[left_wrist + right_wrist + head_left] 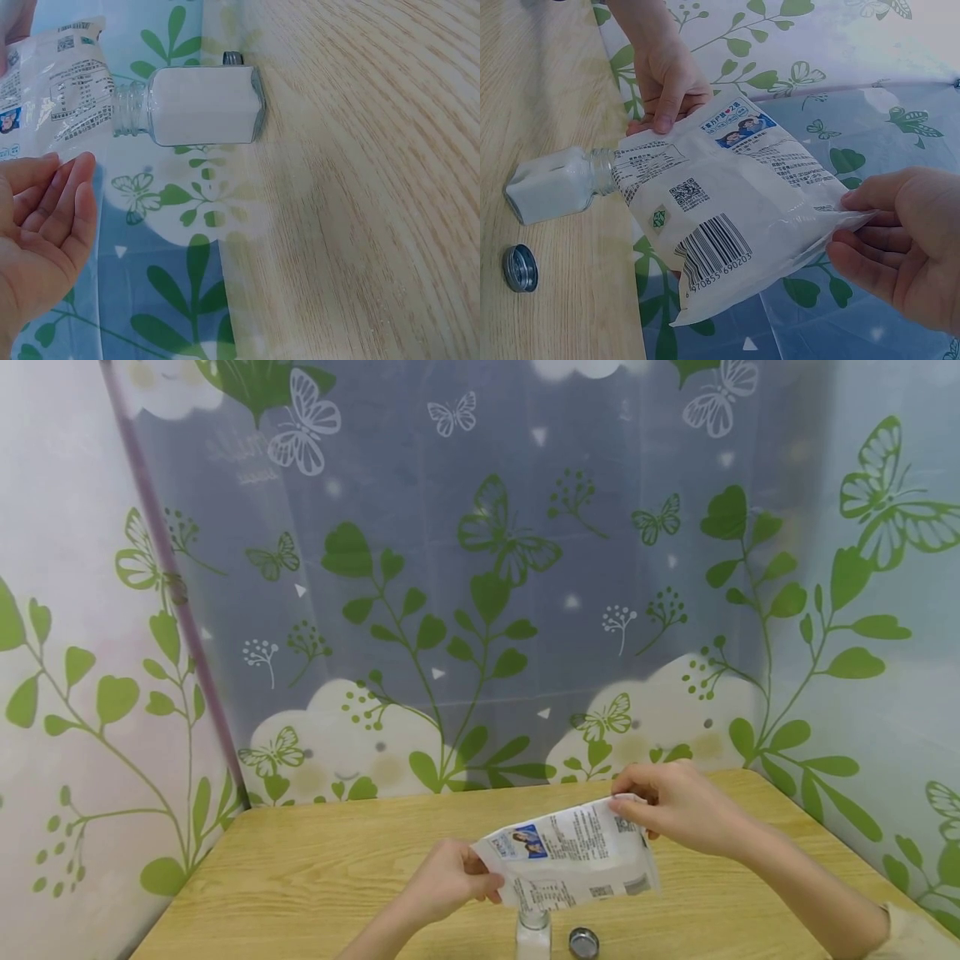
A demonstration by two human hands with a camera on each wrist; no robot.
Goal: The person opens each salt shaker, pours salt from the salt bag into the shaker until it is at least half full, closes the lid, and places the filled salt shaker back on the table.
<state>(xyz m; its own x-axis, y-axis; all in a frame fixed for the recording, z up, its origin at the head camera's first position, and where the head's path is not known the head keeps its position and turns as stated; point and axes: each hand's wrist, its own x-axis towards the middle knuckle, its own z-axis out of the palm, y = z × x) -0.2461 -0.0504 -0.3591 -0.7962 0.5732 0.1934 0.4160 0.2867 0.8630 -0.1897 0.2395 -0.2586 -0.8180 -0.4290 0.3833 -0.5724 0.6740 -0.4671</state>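
Note:
Both hands hold a white printed plastic pouch (573,852) with a barcode and a small blue picture. My left hand (453,881) pinches one end between thumb and fingers. At the opposite end, my right hand (678,806) pinches the edge, seen closely in the right wrist view. Directly below the pouch stands a glass jar (202,105) filled with white powder nearly to its shoulder, its threaded neck uncovered. The pouch's lower edge overlaps the jar mouth in the views. Beside the jar a silver metal lid (520,268) lies on the table.
A wood-grain table (315,877) carries the jar and lid. Behind it and at both sides hang curtains (420,568) printed with green leaves, butterflies and clouds, reaching down to the table's edges.

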